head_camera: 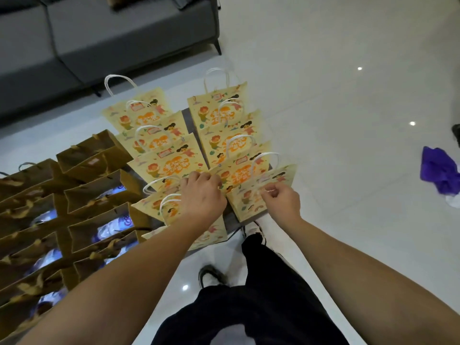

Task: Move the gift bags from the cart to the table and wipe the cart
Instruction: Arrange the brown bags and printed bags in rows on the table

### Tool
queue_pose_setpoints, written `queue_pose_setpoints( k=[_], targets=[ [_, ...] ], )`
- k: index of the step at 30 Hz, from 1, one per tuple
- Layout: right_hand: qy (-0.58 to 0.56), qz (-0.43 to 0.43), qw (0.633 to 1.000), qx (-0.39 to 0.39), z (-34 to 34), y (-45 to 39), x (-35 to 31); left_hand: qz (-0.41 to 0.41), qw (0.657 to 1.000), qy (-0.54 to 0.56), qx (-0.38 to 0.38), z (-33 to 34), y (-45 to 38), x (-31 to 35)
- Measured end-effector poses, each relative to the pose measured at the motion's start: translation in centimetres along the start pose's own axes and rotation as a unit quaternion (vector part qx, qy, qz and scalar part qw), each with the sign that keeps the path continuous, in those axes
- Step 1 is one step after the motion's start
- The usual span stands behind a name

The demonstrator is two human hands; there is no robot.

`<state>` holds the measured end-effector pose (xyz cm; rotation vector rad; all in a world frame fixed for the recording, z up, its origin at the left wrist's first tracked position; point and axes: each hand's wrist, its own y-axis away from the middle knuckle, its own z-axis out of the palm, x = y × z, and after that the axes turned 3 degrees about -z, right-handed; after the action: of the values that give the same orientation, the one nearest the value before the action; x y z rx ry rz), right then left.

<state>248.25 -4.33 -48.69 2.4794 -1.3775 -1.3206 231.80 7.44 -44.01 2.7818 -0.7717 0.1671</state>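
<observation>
Paper handle loops are thin: your right hand (281, 202) fingers pinch one on the nearest yellow gift bag (263, 195); your left hand (201, 195), fingers curled beside it, could topple neighbours.

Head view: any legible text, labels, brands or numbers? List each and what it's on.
None can be read.
Yellow gift bags: orange lettering and a small framed label, too blurred to read.
Brown gift bags: pale label on one, unreadable.
Purple-and-white packets inside them: purple print, blurred.
</observation>
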Motion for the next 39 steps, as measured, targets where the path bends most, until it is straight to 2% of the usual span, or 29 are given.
queue_pose_setpoints(
  k=[5, 10, 17, 39],
  targets=[
    [-0.007, 0.004, 0.999, 0.042, -1.5, -1.6, -0.3, -0.014, 0.999, 0.046, -0.007, 0.4, -1.6, 1.5],
    [-0.054, -0.004, 0.997, 0.050, -2.6, -3.3, -1.1, -0.041, 0.996, 0.074, 0.018, 0.5, -3.3, 2.6],
    [-0.098, -0.037, 0.989, 0.103, -4.7, -7.4, -3.3, -0.066, 0.993, 0.089, 0.043, -0.1, -6.3, 3.4],
    [-0.060, -0.091, 0.994, 0.004, -3.4, -19.0, -10.4, -0.131, 0.974, 0.176, 0.052, -1.3, -14.2, 3.0]
  ],
)
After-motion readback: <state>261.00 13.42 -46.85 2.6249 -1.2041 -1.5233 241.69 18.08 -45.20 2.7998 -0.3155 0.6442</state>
